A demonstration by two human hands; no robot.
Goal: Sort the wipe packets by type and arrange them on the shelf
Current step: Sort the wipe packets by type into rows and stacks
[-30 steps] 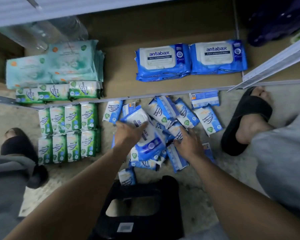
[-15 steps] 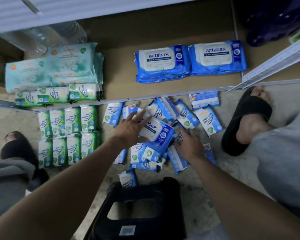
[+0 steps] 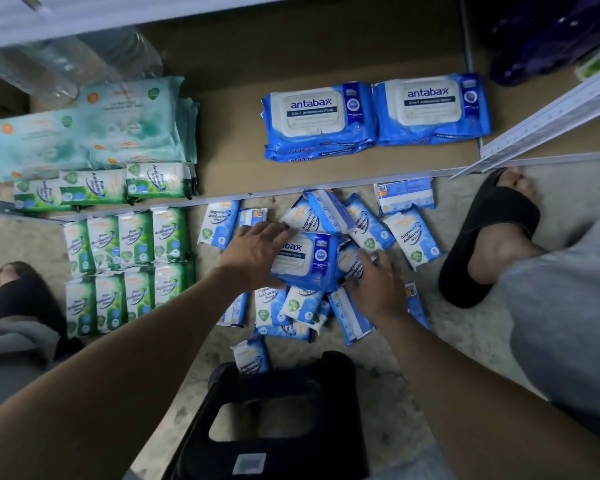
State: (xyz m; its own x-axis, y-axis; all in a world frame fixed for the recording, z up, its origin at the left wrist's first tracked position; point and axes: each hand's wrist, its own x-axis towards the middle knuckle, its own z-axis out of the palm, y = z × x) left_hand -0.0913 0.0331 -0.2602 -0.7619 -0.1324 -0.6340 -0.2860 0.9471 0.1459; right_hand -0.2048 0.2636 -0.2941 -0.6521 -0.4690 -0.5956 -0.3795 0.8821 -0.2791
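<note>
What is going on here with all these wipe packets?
A person is sorting wipe packets on the floor in front of a low shelf. The left hand holds a big Antabax pack above a loose pile of small blue packets; the right hand rests on that pile, and I cannot tell if it grips one. Two Antabax stacks, teal packs and some green packets already lie on the shelf. More of them stand in rows on the floor.

Three lidded antabax packs (image 3: 312, 114) showing, two hands (image 3: 253, 258) — two sandals (image 3: 492, 233)
</note>
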